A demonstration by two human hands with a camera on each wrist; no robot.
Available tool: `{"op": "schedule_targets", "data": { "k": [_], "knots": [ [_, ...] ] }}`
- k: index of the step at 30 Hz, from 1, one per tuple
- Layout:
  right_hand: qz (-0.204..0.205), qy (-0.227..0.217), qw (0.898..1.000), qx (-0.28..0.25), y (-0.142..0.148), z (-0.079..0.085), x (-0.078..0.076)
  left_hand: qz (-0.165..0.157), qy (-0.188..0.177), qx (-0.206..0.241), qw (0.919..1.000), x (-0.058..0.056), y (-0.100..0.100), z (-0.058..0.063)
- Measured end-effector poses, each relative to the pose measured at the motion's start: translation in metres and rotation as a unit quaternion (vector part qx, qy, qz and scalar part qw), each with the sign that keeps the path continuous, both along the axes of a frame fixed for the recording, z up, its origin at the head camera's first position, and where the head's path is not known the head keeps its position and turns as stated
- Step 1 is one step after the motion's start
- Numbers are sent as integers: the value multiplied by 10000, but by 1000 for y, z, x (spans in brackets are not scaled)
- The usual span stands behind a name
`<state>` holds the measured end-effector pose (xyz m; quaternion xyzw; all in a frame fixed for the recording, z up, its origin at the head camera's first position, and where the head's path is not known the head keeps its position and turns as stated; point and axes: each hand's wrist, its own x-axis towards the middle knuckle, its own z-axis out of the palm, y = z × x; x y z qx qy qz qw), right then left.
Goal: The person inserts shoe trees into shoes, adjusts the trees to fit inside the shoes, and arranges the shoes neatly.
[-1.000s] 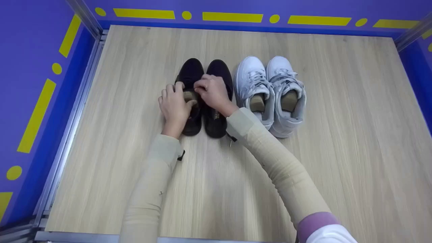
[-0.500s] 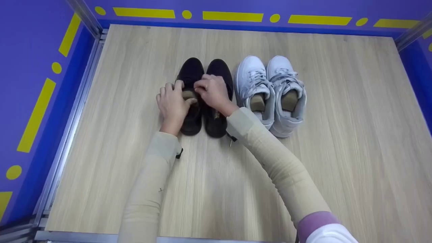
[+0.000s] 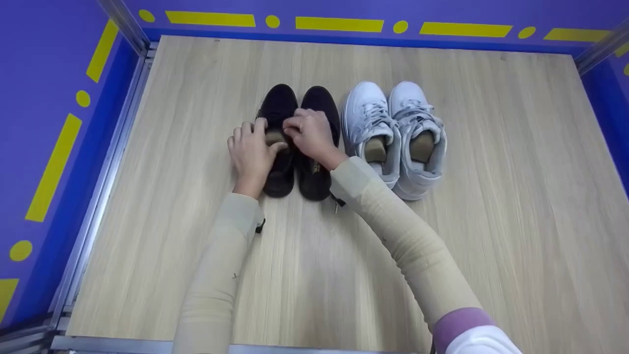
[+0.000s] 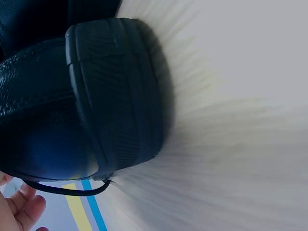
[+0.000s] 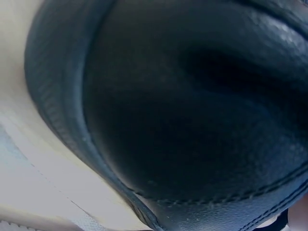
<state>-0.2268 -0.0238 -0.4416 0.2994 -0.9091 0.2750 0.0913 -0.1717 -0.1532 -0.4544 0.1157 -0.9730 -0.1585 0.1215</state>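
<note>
Two black lace-up shoes stand side by side, toes pointing away. At the opening of the left shoe (image 3: 278,102), my left hand (image 3: 252,155) grips its outer side, thumb reaching inside onto a tan shoe insert (image 3: 274,137). My right hand (image 3: 312,134) crosses over the right black shoe (image 3: 317,98), with thumb and fingertips pinched together at the left shoe's inner edge near the laces; I cannot tell what lies between them. A black cord loop (image 4: 67,191) hangs by the shoe in the left wrist view. Smooth black leather (image 5: 183,144) fills much of the right wrist view.
White sneakers (image 3: 366,98) with grey laces and brown inserts (image 3: 375,150) stand close to the right of the black pair. The wood-grain board (image 3: 516,172) lies under everything. Blue panels (image 3: 344,7) with yellow marks rise at its back and sides, with a metal rail (image 3: 108,182) on the left.
My left hand and forearm have shifted slightly left and away from me, thumb still in the left black shoe's opening. The right hand and all the shoes stay almost unmoved.
</note>
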Motion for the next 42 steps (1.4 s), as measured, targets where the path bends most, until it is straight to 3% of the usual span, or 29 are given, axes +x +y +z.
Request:
{"op": "schedule_targets", "data": {
  "k": [6,16,27,36,42],
  "knots": [
    [-16,15,10000,-28,0,-2,2,-38,-7,427,9991,1,-1,-3],
    [-23,-38,10000,-26,2,-1,3,-339,37,1370,9900,2,-8,-3],
    [484,-574,9971,-77,10,10,1,-697,520,2419,9664,4,-27,-2],
    [614,-1041,9918,418,23,41,6,-468,1092,2310,9657,2,-40,-2],
    [876,-1010,9904,358,49,67,6,-432,1737,1776,9677,-2,-51,4]
  ]
}}
